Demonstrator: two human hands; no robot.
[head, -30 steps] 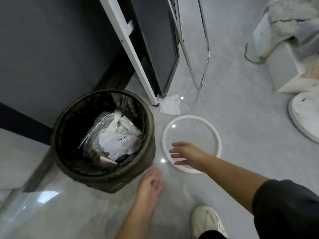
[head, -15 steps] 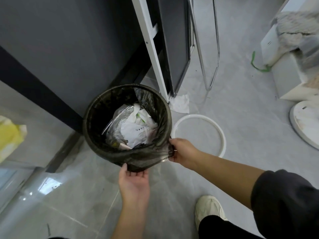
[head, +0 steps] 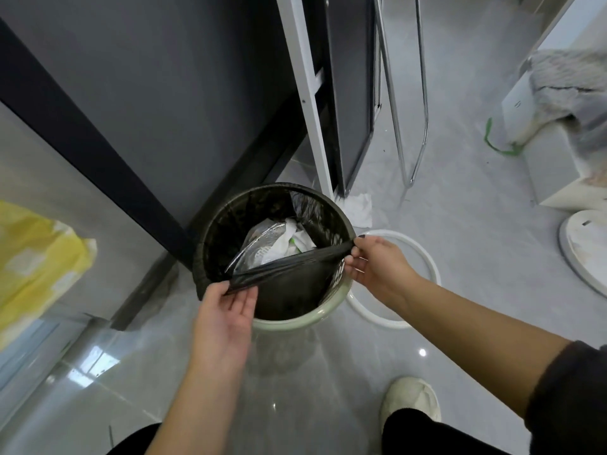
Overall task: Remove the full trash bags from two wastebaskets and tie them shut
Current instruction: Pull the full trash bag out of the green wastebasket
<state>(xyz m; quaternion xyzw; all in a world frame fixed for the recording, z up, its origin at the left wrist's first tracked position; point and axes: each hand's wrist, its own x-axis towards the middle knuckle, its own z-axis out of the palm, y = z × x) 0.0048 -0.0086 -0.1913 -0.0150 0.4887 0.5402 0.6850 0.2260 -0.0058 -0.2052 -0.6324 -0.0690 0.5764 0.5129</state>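
Note:
A round pale-green wastebasket (head: 297,318) stands on the grey floor against a dark wall. A black trash bag (head: 289,267) lines it and holds white paper and clear plastic trash (head: 279,246). The bag's near edge is pulled off the rim and stretched taut across the opening. My left hand (head: 226,310) pinches that edge at its left end. My right hand (head: 377,264) pinches it at the basket's right side. The far part of the bag still wraps over the rim.
A white plastic ring (head: 423,257) lies on the floor right of the basket, with a crumpled tissue (head: 359,208) behind it. A white frame leg (head: 308,93) and chrome tubes (head: 417,126) stand behind. A yellow bag (head: 36,257) is at left, my shoe (head: 410,400) at bottom right.
Both hands went from hovering near the floor to the basket's rim, then lifted the bag's near edge off it and stretched it over the opening. The view shifted, bringing the basket to the centre.

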